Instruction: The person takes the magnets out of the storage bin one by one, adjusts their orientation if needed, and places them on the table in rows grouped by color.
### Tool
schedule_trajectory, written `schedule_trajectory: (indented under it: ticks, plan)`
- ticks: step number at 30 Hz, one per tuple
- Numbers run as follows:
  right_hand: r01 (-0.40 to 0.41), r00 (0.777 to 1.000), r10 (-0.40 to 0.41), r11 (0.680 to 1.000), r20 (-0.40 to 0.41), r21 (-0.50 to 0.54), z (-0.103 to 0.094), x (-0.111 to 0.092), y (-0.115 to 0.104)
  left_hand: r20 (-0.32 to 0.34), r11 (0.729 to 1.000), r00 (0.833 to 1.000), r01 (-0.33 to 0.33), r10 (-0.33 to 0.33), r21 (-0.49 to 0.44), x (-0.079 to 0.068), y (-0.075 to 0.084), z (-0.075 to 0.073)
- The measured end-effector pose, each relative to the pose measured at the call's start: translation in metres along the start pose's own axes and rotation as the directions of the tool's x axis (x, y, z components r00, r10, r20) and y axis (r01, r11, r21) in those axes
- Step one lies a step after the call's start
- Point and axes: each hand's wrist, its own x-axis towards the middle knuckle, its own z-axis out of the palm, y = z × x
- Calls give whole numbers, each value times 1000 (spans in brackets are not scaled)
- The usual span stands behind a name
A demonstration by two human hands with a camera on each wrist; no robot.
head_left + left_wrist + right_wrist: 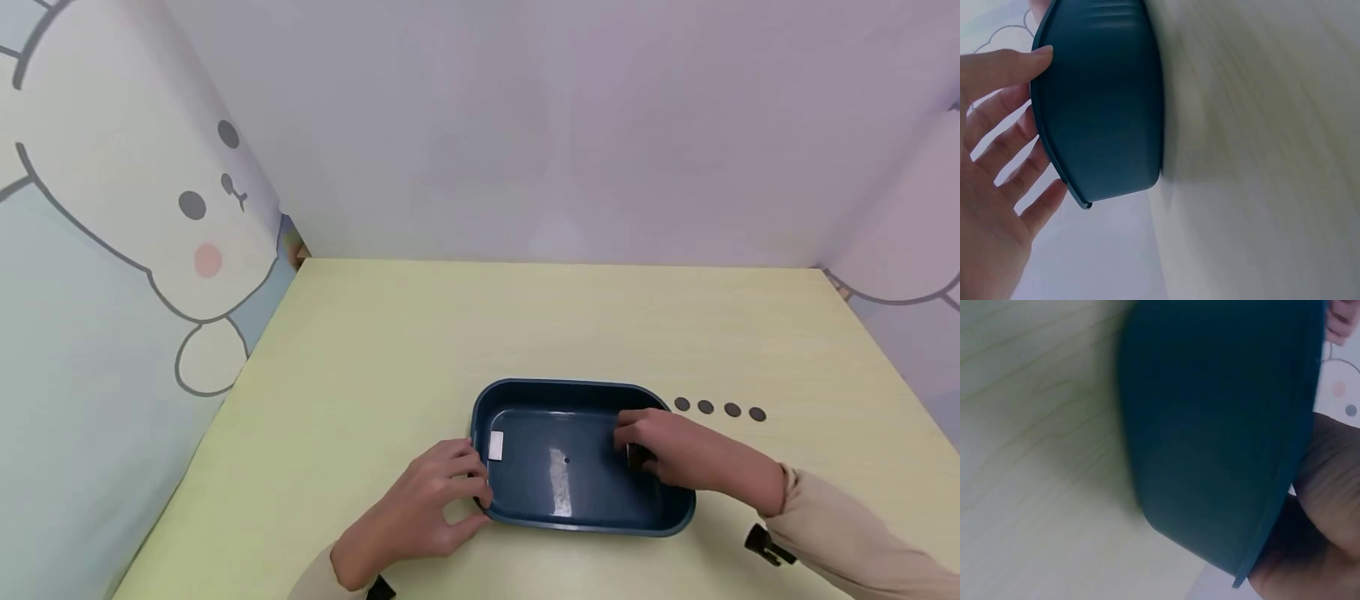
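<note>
A dark blue plastic tray [592,500] with rounded corners rests on the table. At its left end, my left hand [427,504] holds the rim, with the thumb on the outer wall in the left wrist view and the fingers along the edge. Over the tray's right end reaches my right hand [667,446], its fingers curled down inside. A small dark object [639,456] shows between its thumb and fingers, mostly hidden. Inside the tray near the left wall is a small white rectangle [496,446]. The right wrist view shows mainly the tray's outer wall [1216,425].
Several dark round discs [732,409] lie in a row on the table, just beyond the tray's right end. The pale yellow table [390,333] meets a plain wall at the back. Cartoon-printed panels [127,250] flank it on both sides.
</note>
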Motion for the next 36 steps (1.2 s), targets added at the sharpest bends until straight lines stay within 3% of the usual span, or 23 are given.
schedule_trajectory:
  ticks: [6,16,24,30,36]
  plan:
    - [-36,999,34,990,-20,-136,10,2,-7,2,1000,1000,-4,4,-7,-2,1,3]
    - [-92,995,89,994,-39,-63,12,8,-10,-9,1000,1000,0,0,-9,-3,0,2]
    - [-92,993,82,985,-81,-142,18,13,-9,-28,999,999,-36,36,9,-3,-1,1]
    - [-88,993,71,974,-90,-209,21,13,-10,-17,1000,1000,-3,2,-4,-3,-1,2]
    - [-116,992,102,974,-78,-194,20,16,-11,-28,1000,999,-20,21,5,-2,-1,1]
